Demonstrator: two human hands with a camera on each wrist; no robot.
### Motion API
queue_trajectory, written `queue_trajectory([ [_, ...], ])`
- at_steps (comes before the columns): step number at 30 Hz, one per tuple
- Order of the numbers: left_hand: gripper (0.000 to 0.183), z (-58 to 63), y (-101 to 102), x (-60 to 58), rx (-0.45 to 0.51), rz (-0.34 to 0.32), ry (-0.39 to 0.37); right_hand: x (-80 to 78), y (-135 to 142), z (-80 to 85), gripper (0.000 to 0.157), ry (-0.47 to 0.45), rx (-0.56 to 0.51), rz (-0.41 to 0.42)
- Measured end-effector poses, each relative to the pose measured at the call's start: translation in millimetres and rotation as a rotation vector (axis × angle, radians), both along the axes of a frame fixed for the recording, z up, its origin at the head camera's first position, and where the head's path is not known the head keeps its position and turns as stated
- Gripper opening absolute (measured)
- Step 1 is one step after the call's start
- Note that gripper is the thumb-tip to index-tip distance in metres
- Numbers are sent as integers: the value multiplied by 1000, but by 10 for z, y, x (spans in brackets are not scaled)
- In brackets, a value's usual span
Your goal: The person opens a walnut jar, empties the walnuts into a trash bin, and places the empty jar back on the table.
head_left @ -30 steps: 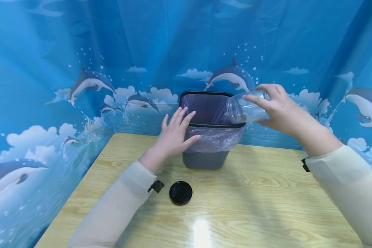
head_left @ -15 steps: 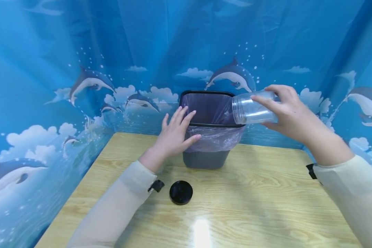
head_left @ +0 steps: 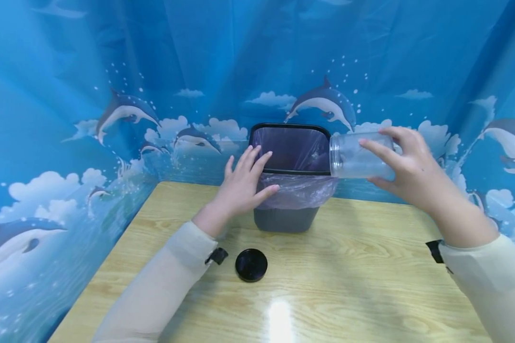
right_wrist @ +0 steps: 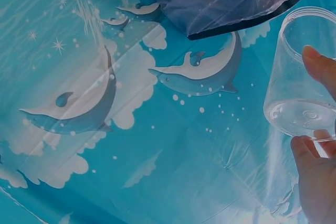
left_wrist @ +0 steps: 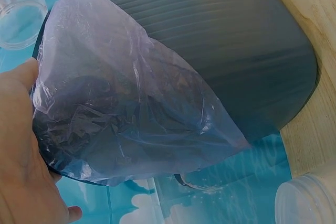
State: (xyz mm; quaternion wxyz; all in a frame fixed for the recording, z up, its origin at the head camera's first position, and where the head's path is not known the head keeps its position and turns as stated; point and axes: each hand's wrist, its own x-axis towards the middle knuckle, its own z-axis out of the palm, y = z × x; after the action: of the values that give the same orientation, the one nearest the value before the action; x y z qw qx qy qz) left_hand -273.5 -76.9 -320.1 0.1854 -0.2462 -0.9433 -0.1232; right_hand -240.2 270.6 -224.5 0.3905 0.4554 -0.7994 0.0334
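Observation:
My right hand (head_left: 412, 166) grips a clear plastic jar (head_left: 360, 155) on its side, mouth turned left, at the right edge of a dark waste bin (head_left: 285, 220). In the right wrist view, the thumb and fingertips hold the see-through jar (right_wrist: 299, 90); no contents show in it. My left hand (head_left: 242, 188) rests with spread, straight fingers at the bin's left front rim. A thin purple bin liner (left_wrist: 126, 87) folds over that rim. A round black lid (head_left: 251, 265) lies on the table, in front of the bin.
The bin stands towards the back of the wood-grain table (head_left: 347, 271). Behind and beside the table hangs a blue dolphin-print curtain (head_left: 223, 71). Part of another translucent container (left_wrist: 304, 200) shows at the lower right of the left wrist view.
My right hand has drawn the jar rightwards from over the bin's opening to its right edge, and the jar now lies more level. My left hand has stayed put.

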Motion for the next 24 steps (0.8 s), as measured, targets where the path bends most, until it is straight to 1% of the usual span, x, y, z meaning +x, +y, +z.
queue_trajectory([
  [4, 81, 0, 1, -2, 5, -2, -10, 29, 31, -51, 56, -6, -19, -6],
  [11, 80, 12, 5, 5, 12, -6, -15, 96, 87, -171, 59, -13, -77, -66],
  [13, 80, 11, 3, 5, 10, -3, -9, 117, 92, -209, 59, -1, -93, -61],
  [19, 80, 14, -9, 6, 14, -4, -13, 154, 85, -324, 58, 29, -181, -5],
  [24, 79, 12, -6, 4, 13, -8, -19, 220, 99, -467, 60, 17, -236, 17],
])
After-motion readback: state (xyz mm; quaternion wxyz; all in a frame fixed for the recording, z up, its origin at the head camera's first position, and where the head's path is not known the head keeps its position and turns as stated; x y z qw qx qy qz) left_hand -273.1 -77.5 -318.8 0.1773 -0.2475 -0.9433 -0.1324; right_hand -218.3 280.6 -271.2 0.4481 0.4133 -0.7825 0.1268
